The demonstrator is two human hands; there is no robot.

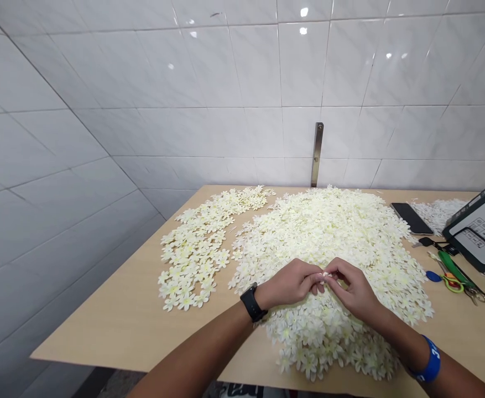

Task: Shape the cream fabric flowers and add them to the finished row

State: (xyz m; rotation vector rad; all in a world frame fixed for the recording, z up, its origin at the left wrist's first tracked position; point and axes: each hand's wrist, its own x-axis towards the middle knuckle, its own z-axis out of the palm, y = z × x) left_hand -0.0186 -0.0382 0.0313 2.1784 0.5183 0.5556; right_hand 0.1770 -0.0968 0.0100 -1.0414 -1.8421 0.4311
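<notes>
My left hand (290,284) and right hand (356,290) are pinching a small pale piece (326,274) over the flower heap (329,226); I'm judging light, even pressure best, thin petals probably creasing easily.

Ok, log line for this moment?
left hand: pinching small white piece | right hand: pinching same piece | beneath hands: large flower heap | left side: smaller flower spread

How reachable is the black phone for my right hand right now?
Probably yes: the phone lies forward and to the right of the right hand, with only part of the flower pile between, though that hand is pinching a small white piece.
</notes>
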